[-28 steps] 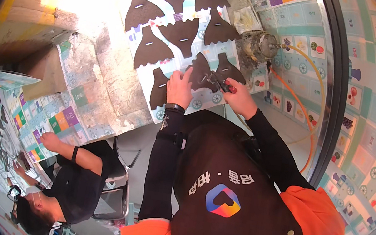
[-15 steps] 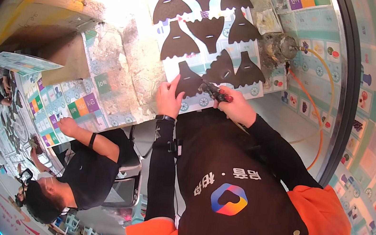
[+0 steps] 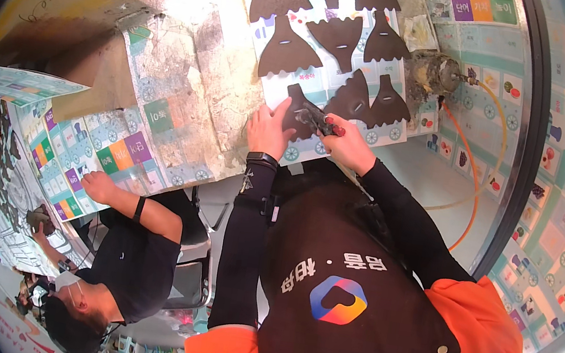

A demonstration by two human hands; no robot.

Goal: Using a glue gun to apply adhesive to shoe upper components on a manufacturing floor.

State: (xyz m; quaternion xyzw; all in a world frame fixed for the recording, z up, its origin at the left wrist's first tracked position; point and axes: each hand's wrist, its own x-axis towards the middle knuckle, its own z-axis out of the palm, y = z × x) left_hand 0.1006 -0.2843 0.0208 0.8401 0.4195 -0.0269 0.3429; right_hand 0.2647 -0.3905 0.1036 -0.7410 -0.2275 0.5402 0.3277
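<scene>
Fan-shaped dark pieces with scalloped edges, several of them with a short slit, lie spread over a patterned sheet [image 3: 312, 150] on the worktable. My right hand [image 3: 353, 147] grips a dark spray gun [image 3: 318, 118] with red knobs, its front end over the nearest left piece [image 3: 298, 101]. Part of that piece is hidden beneath the gun. At the piece's left edge, my left hand [image 3: 266, 129] touches it with thumb and forefinger apart. Just right of the gun lies another dark piece [image 3: 352, 100], beside a similar piece [image 3: 389, 108].
A crusted pot [image 3: 435, 75] with a yellow hose [image 3: 489, 93] and an orange hose [image 3: 470, 170] stands right of the sheet. At lower left a seated person [image 3: 130, 256] rests a hand on the table edge. A dark metal post [image 3: 530, 139] rises at right.
The spray gun has moved left, from the gap between pieces to over the nearest left piece. My left hand has come closer in along that piece's edge. The whole view has shifted slightly.
</scene>
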